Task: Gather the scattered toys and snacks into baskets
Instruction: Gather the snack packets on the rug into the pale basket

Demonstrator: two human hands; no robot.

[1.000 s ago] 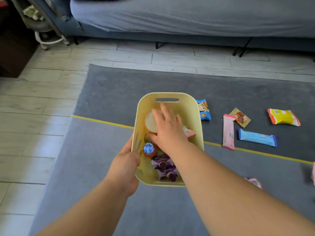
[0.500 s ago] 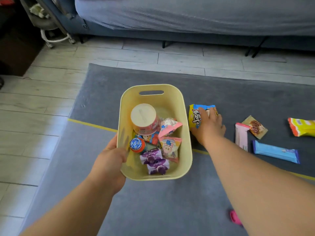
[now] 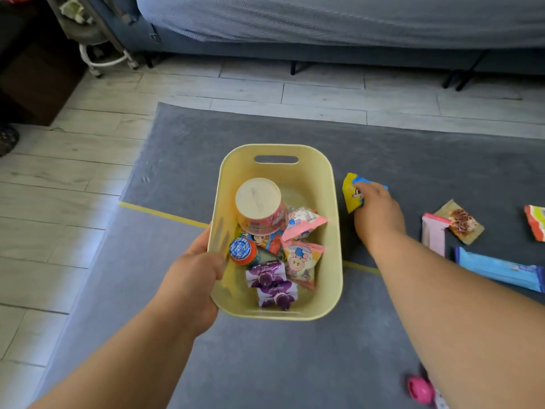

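Fingers [image 3: 370, 188] of right hand [image 3: 379, 215] apparently grip snack packet [image 3: 351, 192]; left hand [image 3: 191, 278] holds basket [image 3: 277, 174].

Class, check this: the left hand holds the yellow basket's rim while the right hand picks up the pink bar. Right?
Not quite. In the head view the right hand grips the blue and yellow snack packet, not the pink bar, which lies untouched further right. The left hand does hold the yellow basket by its rim.

Grey rug [image 3: 265, 364], pale planks [image 3: 59, 202], sofa [image 3: 354, 19]
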